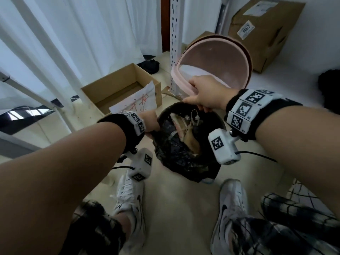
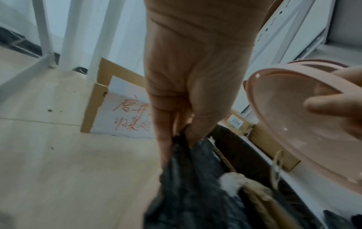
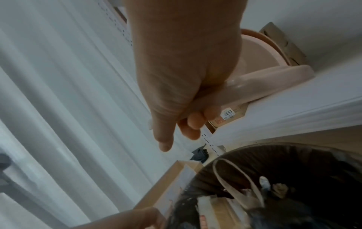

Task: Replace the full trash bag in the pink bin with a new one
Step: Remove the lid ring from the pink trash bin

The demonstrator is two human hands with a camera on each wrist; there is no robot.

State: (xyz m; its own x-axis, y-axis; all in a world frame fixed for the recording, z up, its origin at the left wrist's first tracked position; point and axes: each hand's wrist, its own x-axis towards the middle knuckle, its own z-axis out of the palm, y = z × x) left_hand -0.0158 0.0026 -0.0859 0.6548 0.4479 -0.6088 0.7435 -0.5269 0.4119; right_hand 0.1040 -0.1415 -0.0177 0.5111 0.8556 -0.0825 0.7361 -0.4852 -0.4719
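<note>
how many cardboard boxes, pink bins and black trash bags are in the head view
cardboard boxes: 3 (open box with paper sign, sealed box, box behind the bin)
pink bin: 1
black trash bag: 1
total: 5

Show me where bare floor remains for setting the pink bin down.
Bare floor lies right of the black trash bag, between the right hand holding the pink bin and the sealed carton. Another patch lies between the shoes. Left is crowded: open cardboard box, white frame legs, left hand.
</note>
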